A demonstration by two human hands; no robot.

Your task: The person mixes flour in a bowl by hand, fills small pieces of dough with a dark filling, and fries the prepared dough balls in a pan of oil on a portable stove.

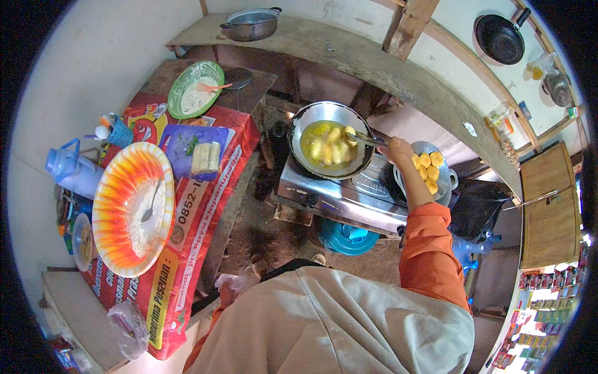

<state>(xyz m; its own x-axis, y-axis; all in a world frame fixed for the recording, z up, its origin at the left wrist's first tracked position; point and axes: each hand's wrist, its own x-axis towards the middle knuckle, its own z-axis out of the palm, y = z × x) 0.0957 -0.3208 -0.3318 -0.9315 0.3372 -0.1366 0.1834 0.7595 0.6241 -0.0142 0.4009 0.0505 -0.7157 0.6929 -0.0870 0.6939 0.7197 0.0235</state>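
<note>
My right hand (397, 151) is closed around the handle of metal tongs (367, 139). The tongs reach over the right rim of a wok (298, 157), their tips at a yellow fritter (350, 131). Several more fritters (329, 149) fry in bubbling oil in the wok, which stands on the left side of a silver gas stove (349, 198). Under my right forearm, golden fritters (431, 171) lie on a grey round surface over a pot. Low at my left side, my left hand (227, 294) is partly hidden by clear, crumpled plastic (242, 282); its fingers do not show clearly.
To the left, a table with a red printed cover (205, 215) bears an orange-and-white basin (103, 218) of flour with a spoon, a green bowl (177, 103), and a blue board (180, 156). A lidded pot (252, 28) sits on the back ledge. Below the stove is a blue bucket (339, 240).
</note>
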